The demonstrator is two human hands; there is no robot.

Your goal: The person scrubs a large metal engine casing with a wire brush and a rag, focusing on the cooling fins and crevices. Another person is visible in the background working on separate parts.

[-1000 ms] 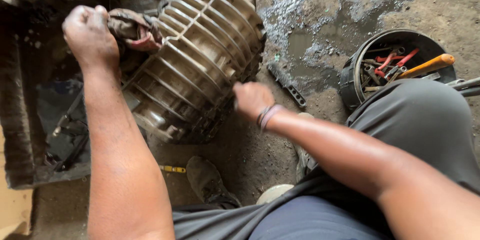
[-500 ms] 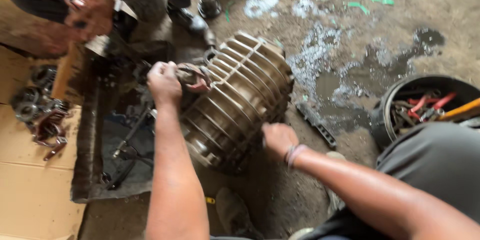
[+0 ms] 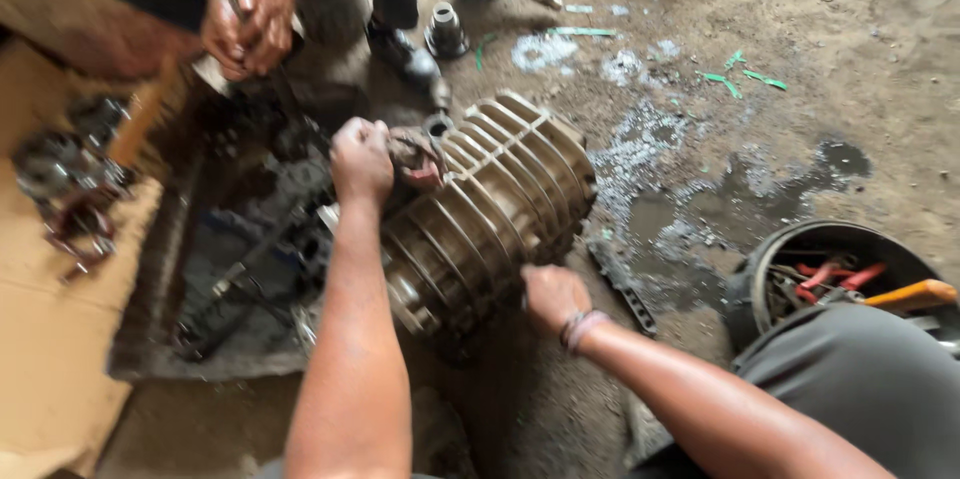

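Seen from the head camera, a ribbed metal engine casing (image 3: 490, 224) lies on the dirt floor (image 3: 800, 59). The left hand (image 3: 362, 159) has its fingers clenched around a dirty rag (image 3: 418, 154) at the casing's top; the right hand (image 3: 553, 297) presses curled fingers against its lower side.

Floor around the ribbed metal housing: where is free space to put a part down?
Free: dirt floor beyond the wet patch; cardboard at left. Crowded: the dark tray beside the ribbed housing, and the tool bucket.
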